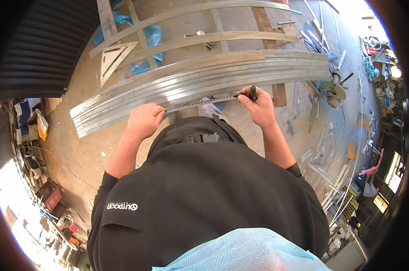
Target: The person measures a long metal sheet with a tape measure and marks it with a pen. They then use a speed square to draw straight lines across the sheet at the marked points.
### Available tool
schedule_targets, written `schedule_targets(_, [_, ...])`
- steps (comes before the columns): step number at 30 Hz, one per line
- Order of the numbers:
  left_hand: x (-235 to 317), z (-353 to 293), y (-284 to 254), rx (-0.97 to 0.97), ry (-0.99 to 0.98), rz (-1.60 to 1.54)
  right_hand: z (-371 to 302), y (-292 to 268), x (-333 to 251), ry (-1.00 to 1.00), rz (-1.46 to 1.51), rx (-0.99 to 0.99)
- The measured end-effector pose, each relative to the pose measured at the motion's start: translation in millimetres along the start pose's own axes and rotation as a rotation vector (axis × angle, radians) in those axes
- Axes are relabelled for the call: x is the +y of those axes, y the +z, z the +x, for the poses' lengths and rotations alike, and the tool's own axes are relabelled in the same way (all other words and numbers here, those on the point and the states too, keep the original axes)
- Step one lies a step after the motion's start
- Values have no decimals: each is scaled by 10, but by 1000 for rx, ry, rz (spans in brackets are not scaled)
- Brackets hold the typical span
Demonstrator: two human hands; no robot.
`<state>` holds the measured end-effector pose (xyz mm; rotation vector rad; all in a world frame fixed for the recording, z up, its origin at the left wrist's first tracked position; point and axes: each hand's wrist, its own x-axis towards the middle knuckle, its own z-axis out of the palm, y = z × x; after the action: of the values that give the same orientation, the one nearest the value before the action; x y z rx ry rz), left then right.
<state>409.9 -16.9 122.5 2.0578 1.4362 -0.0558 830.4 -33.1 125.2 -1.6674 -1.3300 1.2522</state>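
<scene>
A tape measure's blade [192,105] stretches between my two hands, in front of my body and just this side of a row of long silvery metal bars [213,72]. My left hand [145,120] is closed, pinching the blade's left end; whether the case is inside it is hidden. The fingers of my right hand [260,108] close on the blade's other end. From that same hand a black marker-like stick [253,92] points up. Both hands hover near the bars' close edge.
The bars lie across rusty steel supports [265,27]. A pale triangular set square [115,61] rests at their far left. To the right stands a green-grey machine with a round disc [335,92]. Metal offcuts [319,169] litter the floor, and dark corrugated sheeting [42,49] rises at left.
</scene>
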Motion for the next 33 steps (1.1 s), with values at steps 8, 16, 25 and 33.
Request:
schedule_targets(8, [740,922,34,54,-46,65,803,-892,430,110,35,-67])
schedule_targets(16, [794,1575,47,104,-109,208,1578,-1320,721,175,-292,55])
schedule_targets(25, [730,1767,175,177,-140,228,1944,-1166,697,173,-638,49])
schedule_targets(33, [730,1811,204,193,-185,284,1985,-1092,598,213,-765,34])
